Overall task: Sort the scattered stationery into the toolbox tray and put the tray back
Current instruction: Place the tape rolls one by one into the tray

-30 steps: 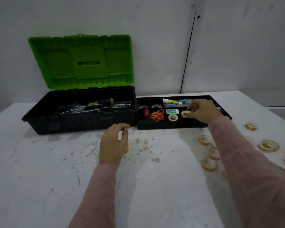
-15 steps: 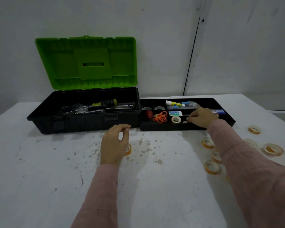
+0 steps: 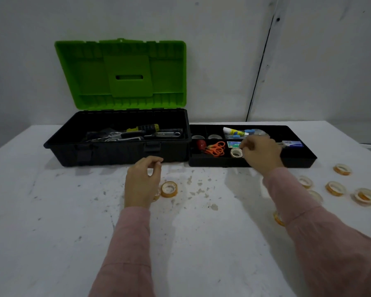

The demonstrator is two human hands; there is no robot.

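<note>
Tape roll (image 3: 236,152) in tray (image 3: 298,162), just beside right hand (image 3: 262,153)

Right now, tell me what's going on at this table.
A person is sorting stationery into the tray, which sits on the table right of the open toolbox. The right hand is over the tray, beside a tape roll in it. The left hand hovers empty by another roll. More rolls lie scattered at the right.

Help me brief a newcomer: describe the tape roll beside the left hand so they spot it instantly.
Find the green-lidded toolbox; on the white table before it hovers the left hand. The tape roll sits just right of that hand, while most other rolls cluster far right.
</note>
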